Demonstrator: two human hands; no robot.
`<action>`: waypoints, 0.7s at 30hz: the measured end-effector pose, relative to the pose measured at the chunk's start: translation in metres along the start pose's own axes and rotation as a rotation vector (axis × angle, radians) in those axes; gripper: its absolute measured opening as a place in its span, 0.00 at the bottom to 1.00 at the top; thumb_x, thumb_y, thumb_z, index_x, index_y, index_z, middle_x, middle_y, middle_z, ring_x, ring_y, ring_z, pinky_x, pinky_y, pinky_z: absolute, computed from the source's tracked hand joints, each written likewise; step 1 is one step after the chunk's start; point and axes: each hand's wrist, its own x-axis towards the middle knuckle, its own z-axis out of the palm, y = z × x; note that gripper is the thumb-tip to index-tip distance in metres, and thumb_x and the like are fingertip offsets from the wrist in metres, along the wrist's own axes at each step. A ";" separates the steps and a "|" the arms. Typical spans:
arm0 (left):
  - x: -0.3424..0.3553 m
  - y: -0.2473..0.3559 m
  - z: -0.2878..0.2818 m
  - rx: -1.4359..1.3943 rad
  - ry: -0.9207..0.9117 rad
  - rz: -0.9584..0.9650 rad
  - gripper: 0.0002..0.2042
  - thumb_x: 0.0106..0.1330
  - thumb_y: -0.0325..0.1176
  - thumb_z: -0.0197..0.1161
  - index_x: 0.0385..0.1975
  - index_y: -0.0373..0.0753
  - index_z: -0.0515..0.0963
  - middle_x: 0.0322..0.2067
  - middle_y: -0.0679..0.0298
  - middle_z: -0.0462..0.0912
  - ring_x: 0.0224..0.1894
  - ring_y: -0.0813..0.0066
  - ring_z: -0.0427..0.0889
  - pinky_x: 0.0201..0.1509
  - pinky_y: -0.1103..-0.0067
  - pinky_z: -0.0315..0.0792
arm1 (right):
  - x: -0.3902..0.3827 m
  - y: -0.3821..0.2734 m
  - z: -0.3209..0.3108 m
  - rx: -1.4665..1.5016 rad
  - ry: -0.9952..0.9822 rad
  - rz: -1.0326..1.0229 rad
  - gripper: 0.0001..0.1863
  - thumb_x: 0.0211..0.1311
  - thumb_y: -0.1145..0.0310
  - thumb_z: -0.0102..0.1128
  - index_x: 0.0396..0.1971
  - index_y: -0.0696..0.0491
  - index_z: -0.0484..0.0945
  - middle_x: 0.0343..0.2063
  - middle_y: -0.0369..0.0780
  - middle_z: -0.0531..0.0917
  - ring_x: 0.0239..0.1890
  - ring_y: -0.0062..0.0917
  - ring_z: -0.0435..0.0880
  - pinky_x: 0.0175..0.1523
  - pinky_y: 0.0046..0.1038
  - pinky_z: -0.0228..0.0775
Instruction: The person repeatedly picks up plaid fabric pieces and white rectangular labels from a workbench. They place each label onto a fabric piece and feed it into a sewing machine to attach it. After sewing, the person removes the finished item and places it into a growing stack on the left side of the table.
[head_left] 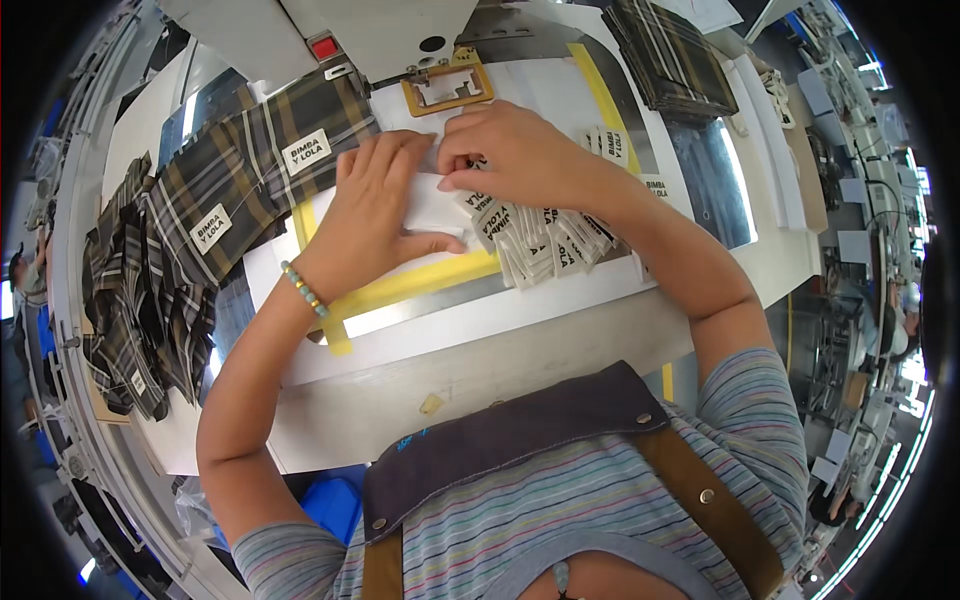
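Observation:
My left hand [375, 205] lies on a white sheet or piece [433, 215], its fingers stretched out and the thumb apart. My right hand [500, 165] is beside its fingertips, with curled fingers and thumb at the white piece; what they grip is hidden. Under and beside my right hand lies a loose pile of printed cream labels [550, 245]. Just beyond my hands sits a yellow frame [448, 100] under the grey machine head [390, 30]. Plaid fabric pieces [255, 130] with cream labels lie left of my left hand.
A crumpled plaid heap [130, 290] hangs at the left. A folded plaid stack [670, 60] is at back right. Yellow tape [410, 280] borders the white work area on the table [480, 390]. A blue bin [330, 500] is below. Racks and other people appear at the edges.

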 end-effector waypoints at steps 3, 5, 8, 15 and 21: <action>0.013 0.002 0.004 0.000 -0.021 0.005 0.49 0.53 0.59 0.81 0.69 0.34 0.69 0.63 0.53 0.73 0.68 0.51 0.69 0.72 0.58 0.59 | 0.003 0.013 -0.002 0.063 0.080 -0.008 0.11 0.65 0.64 0.73 0.33 0.56 0.85 0.31 0.40 0.84 0.35 0.32 0.83 0.43 0.33 0.75; 0.013 -0.001 -0.003 -0.098 -0.047 0.010 0.48 0.53 0.58 0.82 0.69 0.35 0.69 0.63 0.53 0.73 0.68 0.51 0.69 0.73 0.59 0.59 | 0.000 0.012 0.000 0.127 0.103 0.071 0.12 0.66 0.65 0.73 0.32 0.58 0.84 0.31 0.39 0.84 0.34 0.31 0.82 0.41 0.32 0.75; 0.008 -0.012 -0.007 -0.266 -0.032 -0.002 0.47 0.52 0.52 0.84 0.70 0.36 0.71 0.65 0.53 0.74 0.69 0.50 0.69 0.76 0.59 0.61 | -0.003 0.005 -0.008 0.154 0.036 0.159 0.12 0.67 0.64 0.72 0.33 0.59 0.85 0.30 0.39 0.85 0.32 0.30 0.82 0.39 0.32 0.75; 0.011 -0.009 -0.003 -0.399 0.099 -0.086 0.34 0.59 0.38 0.82 0.65 0.37 0.78 0.58 0.55 0.82 0.64 0.53 0.76 0.71 0.64 0.70 | -0.002 0.006 -0.005 0.096 0.148 0.075 0.11 0.69 0.67 0.71 0.34 0.61 0.86 0.28 0.41 0.83 0.32 0.30 0.81 0.39 0.32 0.73; 0.008 -0.013 0.009 -0.649 0.225 -0.316 0.14 0.71 0.31 0.74 0.52 0.34 0.84 0.52 0.62 0.86 0.52 0.73 0.82 0.61 0.77 0.75 | -0.002 0.007 -0.010 0.261 0.201 0.148 0.11 0.72 0.66 0.69 0.42 0.61 0.88 0.35 0.41 0.88 0.37 0.26 0.83 0.46 0.30 0.74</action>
